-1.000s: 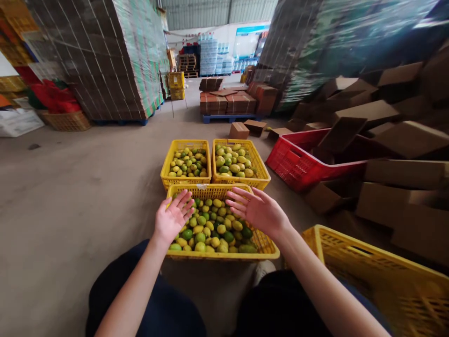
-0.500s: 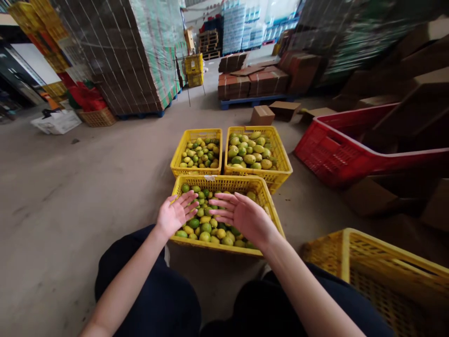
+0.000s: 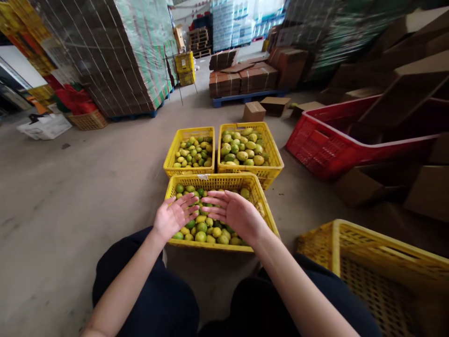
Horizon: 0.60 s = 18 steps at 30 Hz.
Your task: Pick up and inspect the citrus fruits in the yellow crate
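My left hand is held out over the left side of the nearest yellow crate, palm turned up and inward, fingers stretched. Facing it, my right hand hovers above the middle of the same crate, its fingers extended toward the left ones with a small gap between. Neither hand holds anything. Below them lie many green and yellow lemon-like fruits, some hidden behind my hands. Just beyond, a smaller-looking yellow crate has similar small fruits, and another yellow crate beside it has larger green-yellow fruits.
At the right stand a large red crate with cardboard in it and a yellow crate by my knee. Cardboard boxes lie behind the fruit crates. A wrapped pallet stack rises at the back left, over the concrete floor.
The view has shifted slightly, so crates and background sit a little further left. My hands have come slightly closer together, still spread and holding nothing.
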Motion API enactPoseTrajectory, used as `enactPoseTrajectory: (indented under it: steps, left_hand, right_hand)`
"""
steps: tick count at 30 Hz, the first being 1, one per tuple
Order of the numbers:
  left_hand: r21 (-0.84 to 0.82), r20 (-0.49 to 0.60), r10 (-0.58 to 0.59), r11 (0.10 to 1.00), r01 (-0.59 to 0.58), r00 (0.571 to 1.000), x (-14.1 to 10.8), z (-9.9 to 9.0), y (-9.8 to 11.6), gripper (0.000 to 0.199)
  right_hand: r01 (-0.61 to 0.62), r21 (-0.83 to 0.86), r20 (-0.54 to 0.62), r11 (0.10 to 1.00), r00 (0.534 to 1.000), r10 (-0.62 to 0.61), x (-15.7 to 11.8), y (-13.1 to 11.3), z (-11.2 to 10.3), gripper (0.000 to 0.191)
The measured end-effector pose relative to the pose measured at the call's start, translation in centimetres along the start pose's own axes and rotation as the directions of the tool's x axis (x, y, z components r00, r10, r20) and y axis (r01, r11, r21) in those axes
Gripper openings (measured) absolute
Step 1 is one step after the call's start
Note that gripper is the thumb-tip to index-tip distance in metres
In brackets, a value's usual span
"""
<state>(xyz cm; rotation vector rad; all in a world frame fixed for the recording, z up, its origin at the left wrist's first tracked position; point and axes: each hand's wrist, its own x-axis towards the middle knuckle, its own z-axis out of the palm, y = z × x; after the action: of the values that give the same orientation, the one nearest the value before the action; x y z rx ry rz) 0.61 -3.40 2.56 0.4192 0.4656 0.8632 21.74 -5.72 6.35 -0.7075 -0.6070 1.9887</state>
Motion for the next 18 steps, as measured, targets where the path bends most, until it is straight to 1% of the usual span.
enactPoseTrajectory:
  steps: [7, 9, 11, 12, 14, 15, 17, 18]
  left_hand:
    - [0.015, 0.008, -0.042, 0.999, 0.041, 0.999, 0.9, 0.5, -0.5, 0.044]
    - [0.043, -0.007, -0.041, 0.998, 0.041, 0.999, 1.2, 0.6, -0.4, 0.043]
    - [0.112, -0.032, -0.045, 0.993, 0.049, 0.998, 2.1, 0.2, -0.5, 0.042]
    - [0.171, -0.052, -0.046, 0.984, 0.054, 0.998, 2.7, -0.3, -0.6, 0.042]
    - [0.34, -0.132, -0.033, 0.937, 0.076, 0.991, 4.4, -2.1, -1.2, 0.038]
    - [0.435, -0.185, -0.01, 0.896, 0.091, 0.983, 5.2, -3.3, -1.8, 0.035]
    - [0.591, -0.331, 0.051, 0.79, 0.165, 0.942, 6.7, -6.0, -3.6, 0.021]
    - [0.6, -0.345, 0.052, 0.78, 0.178, 0.937, 7.2, -7.3, -4.7, 0.017]
  right_hand:
    - [-0.05, 0.004, -0.109, 0.999, 0.993, 0.05, 0.1, 0.2, -0.9, 0.032]
    - [-0.061, 0.011, -0.135, 0.998, 0.989, 0.061, 0.1, 0.2, -1.2, 0.031]
    - [-0.067, 0.017, -0.166, 0.998, 0.984, 0.069, 0.0, 0.2, -1.6, 0.03]
    - [-0.069, 0.018, -0.182, 0.997, 0.981, 0.071, 0.0, 0.2, -1.8, 0.03]
    - [-0.072, 0.02, -0.207, 0.997, 0.975, 0.074, -0.1, 0.3, -2.2, 0.029]
    - [-0.073, 0.021, -0.215, 0.997, 0.974, 0.075, -0.1, 0.4, -2.3, 0.029]
    - [-0.074, 0.024, -0.221, 0.997, 0.972, 0.077, -0.1, 0.5, -2.5, 0.028]
    - [-0.077, 0.026, -0.224, 0.997, 0.971, 0.081, -0.2, 0.5, -2.5, 0.028]
